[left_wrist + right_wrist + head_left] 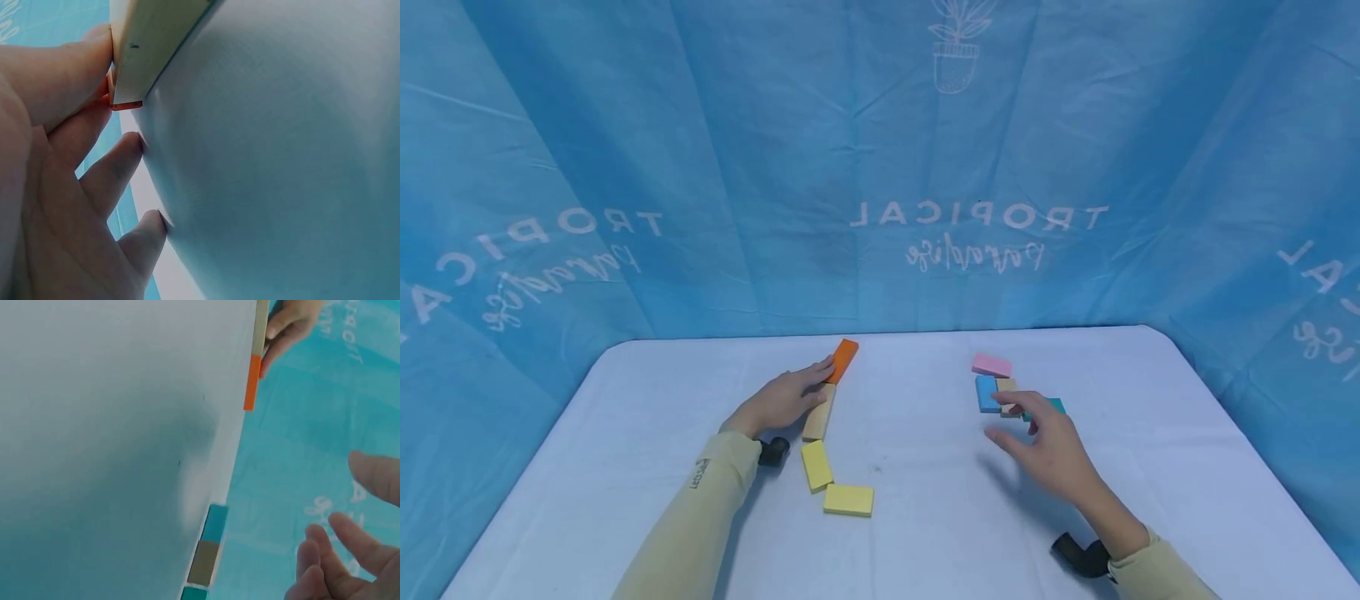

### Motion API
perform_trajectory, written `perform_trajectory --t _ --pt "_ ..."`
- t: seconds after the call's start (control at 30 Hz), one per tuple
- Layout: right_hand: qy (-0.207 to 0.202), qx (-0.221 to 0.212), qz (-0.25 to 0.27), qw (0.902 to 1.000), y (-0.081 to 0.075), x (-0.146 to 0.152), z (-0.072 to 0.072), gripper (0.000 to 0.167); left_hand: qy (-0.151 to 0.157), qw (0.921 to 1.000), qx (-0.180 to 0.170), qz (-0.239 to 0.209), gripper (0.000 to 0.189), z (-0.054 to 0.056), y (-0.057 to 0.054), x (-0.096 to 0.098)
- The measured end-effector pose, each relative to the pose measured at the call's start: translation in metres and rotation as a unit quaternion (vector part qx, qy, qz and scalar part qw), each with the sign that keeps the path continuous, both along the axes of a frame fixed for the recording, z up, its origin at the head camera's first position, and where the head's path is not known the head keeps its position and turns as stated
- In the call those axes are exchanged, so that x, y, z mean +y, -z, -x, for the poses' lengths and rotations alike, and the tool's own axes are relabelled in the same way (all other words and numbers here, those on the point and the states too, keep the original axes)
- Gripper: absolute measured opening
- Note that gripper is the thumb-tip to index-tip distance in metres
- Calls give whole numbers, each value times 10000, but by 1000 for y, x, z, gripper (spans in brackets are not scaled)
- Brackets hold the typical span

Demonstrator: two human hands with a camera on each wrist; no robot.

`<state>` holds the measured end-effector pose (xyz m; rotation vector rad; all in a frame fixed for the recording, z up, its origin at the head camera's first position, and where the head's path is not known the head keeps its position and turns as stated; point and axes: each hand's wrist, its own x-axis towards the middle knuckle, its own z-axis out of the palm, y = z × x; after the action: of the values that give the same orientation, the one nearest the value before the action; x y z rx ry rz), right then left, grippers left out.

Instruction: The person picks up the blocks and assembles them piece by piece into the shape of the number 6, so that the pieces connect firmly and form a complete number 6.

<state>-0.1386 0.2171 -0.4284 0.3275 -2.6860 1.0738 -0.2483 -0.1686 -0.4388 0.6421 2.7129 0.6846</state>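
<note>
On the left, my left hand (pixel 786 402) reaches over the table and touches the side of an orange block (pixel 845 358) and a plain wooden block (pixel 818 415), which lie end to end. Its thumb lies along the wooden block in the left wrist view, with the other fingers spread. My right hand (pixel 1054 450) hovers with loosely bent fingers and holds nothing. Around its fingertips lie a blue block (pixel 986 395), another wooden block (pixel 1006 385) and a teal block (pixel 1057 405), the last two partly hidden by the hand. A pink block (pixel 992 365) lies just behind them.
Two yellow blocks (pixel 848 500) continue the left row toward the front, the nearer one turned sideways. White cloth covers the table (pixel 917 433). A blue printed curtain (pixel 790 167) hangs behind and at both sides. Black wrist devices (pixel 1078 554) sit below both hands.
</note>
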Motion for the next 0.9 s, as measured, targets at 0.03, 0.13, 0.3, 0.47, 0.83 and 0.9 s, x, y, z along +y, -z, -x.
perform_trajectory --t 0.03,0.13,0.3,0.47,0.83,0.9 --pt "96 17 13 10000 0 2 0 47 9 10000 8 4 57 0 0 0" --pt "366 39 24 9993 -1 8 2 49 41 10000 2 -5 57 0 0 1" --pt "783 67 -49 9969 -1 18 6 54 79 10000 2 17 57 0 -2 2" --pt "1156 -235 -214 9928 0 29 11 60 65 10000 -6 48 57 0 -3 1" --pt "1056 -1650 -491 9794 3 50 27 82 103 9999 18 -53 57 -2 -3 -1" --pt "1082 -1789 -598 9761 6 51 29 85 110 9999 14 -53 57 -2 -3 -1"
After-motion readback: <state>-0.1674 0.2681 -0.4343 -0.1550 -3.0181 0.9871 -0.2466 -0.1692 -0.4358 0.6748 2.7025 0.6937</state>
